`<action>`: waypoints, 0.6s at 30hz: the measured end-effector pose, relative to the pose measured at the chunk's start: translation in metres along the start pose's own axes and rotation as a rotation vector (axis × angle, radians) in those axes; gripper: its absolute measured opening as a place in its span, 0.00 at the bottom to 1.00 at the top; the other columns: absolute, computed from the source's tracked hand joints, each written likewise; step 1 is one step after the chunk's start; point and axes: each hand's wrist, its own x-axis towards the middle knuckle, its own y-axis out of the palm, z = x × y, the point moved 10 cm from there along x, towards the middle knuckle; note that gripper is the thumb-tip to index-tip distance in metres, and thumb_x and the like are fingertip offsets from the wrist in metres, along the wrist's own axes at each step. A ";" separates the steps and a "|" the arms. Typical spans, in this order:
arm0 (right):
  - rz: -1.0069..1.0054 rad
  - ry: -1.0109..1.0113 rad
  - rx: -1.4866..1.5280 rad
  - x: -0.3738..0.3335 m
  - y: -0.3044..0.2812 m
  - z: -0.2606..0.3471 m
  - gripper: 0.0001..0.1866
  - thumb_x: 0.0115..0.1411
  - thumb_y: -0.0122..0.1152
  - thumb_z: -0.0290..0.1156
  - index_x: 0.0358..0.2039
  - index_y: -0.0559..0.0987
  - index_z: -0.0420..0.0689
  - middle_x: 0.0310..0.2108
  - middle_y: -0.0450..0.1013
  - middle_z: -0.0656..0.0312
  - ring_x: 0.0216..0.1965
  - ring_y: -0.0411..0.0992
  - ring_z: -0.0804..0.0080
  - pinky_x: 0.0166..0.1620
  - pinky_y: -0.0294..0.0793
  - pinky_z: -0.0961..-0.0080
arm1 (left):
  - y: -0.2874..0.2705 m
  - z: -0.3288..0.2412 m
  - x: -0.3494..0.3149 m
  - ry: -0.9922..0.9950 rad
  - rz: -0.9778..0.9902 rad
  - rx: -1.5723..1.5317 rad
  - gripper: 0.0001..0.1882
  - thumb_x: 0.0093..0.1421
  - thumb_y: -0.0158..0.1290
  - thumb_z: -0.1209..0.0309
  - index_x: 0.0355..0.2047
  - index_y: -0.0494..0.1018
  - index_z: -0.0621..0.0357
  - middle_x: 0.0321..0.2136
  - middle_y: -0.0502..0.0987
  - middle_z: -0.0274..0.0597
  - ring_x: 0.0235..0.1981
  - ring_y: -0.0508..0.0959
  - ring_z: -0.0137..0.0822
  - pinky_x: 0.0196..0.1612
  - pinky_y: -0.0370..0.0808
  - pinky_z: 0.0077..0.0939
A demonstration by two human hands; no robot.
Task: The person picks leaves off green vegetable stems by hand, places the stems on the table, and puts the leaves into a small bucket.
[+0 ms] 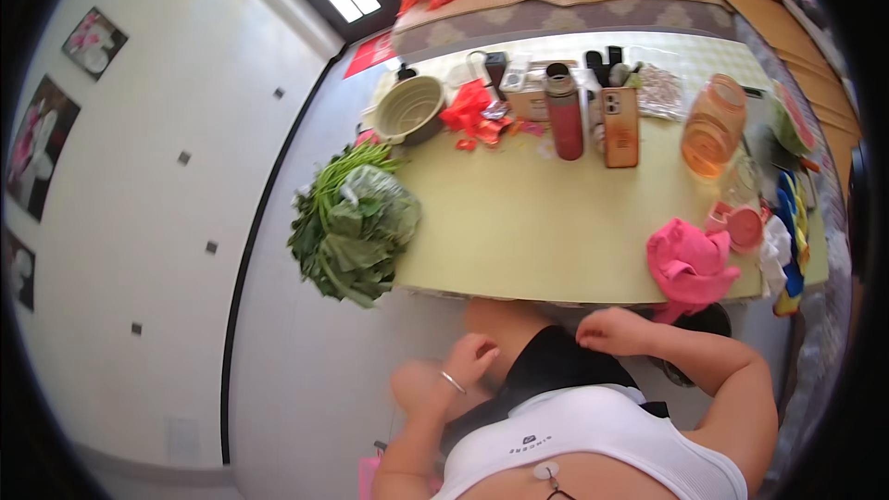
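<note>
My left hand (474, 357), with a bangle on the wrist, hangs over my lap near my left knee, fingers curled and nothing seen in them. My right hand (613, 330) is by my right thigh, just below the table's near edge, its fingers loosely bent in with no object showing. Neither hand touches anything on the yellow-green table (519, 222). Nearest to my right hand lies a crumpled pink cloth (687, 261) at the near right of the tabletop. A bunch of leafy greens (356, 222), partly in clear plastic, hangs over the left edge.
Along the far side stand a basin (410, 109), red wrapping (470, 106), a red flask (564, 116), an upright phone (621, 128) and an orange see-through jug (713, 125). At right are a pink lid (744, 227), blue-yellow gloves (790, 231) and a watermelon piece (792, 120).
</note>
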 end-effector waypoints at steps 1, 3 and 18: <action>-0.087 -0.036 -0.009 0.007 -0.012 0.010 0.08 0.56 0.58 0.33 0.34 0.79 0.46 0.31 0.76 0.57 0.34 0.75 0.60 0.39 0.74 0.67 | -0.018 -0.007 -0.001 0.026 -0.064 -0.002 0.10 0.55 0.59 0.66 0.34 0.78 0.58 0.29 0.77 0.45 0.30 0.77 0.36 0.36 0.75 0.29; -0.250 -0.167 -0.015 0.030 -0.053 0.024 0.06 0.57 0.57 0.30 0.34 0.78 0.45 0.30 0.75 0.56 0.32 0.75 0.59 0.37 0.73 0.66 | -0.077 -0.037 0.027 0.092 -0.240 0.079 0.07 0.55 0.58 0.68 0.30 0.77 0.59 0.26 0.76 0.43 0.28 0.77 0.35 0.34 0.74 0.28; -0.586 -0.293 0.032 0.061 -0.083 -0.006 0.03 0.54 0.57 0.24 0.30 0.77 0.42 0.27 0.73 0.54 0.30 0.73 0.55 0.33 0.72 0.66 | -0.412 -0.013 0.171 -0.256 -0.825 0.857 0.09 0.52 0.53 0.68 0.29 0.79 0.59 0.31 0.78 0.53 0.33 0.77 0.53 0.37 0.75 0.41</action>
